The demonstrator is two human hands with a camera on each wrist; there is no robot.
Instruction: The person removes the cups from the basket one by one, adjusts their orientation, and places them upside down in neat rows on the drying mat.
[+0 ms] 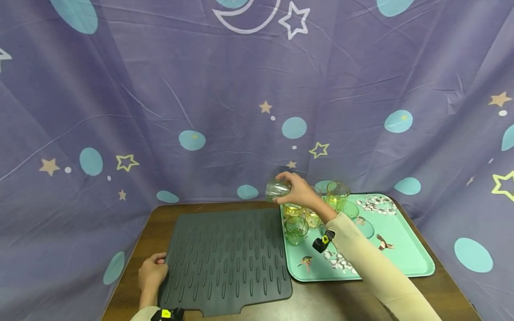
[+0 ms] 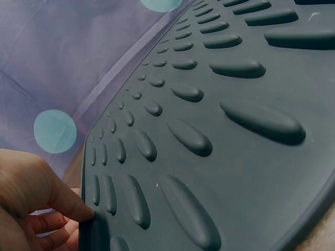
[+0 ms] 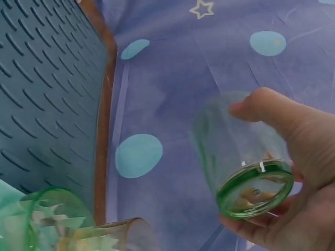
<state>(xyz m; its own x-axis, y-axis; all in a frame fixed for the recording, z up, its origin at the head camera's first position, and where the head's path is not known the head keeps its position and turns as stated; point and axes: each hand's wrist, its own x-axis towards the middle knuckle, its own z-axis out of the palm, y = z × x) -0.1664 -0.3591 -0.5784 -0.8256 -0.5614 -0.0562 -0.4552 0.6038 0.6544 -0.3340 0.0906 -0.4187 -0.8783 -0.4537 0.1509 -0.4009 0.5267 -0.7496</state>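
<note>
My right hand [image 1: 299,189] holds a clear green-tinted glass [image 1: 277,189] tipped on its side, raised above the back edge of the table. In the right wrist view, thumb and fingers wrap the glass [image 3: 243,157] near its thick green base. At the left edge of a dark grey ribbed drying mat [image 1: 226,258], my left hand [image 1: 152,273] grips the rim. The left wrist view has the thumb on the edge of the mat [image 2: 157,157], with the other fingers curled beside it. Below the right hand, a green glass [image 1: 296,230] and yellow glasses [image 1: 313,218] stand on a tray.
The mint-green tray [image 1: 405,254], printed with birds and flowers, lies right of the mat. A taller yellow-green glass [image 1: 337,192] stands at its back, partly behind the right wrist. A purple patterned curtain [image 1: 225,111] hangs behind the brown wooden table [image 1: 132,263].
</note>
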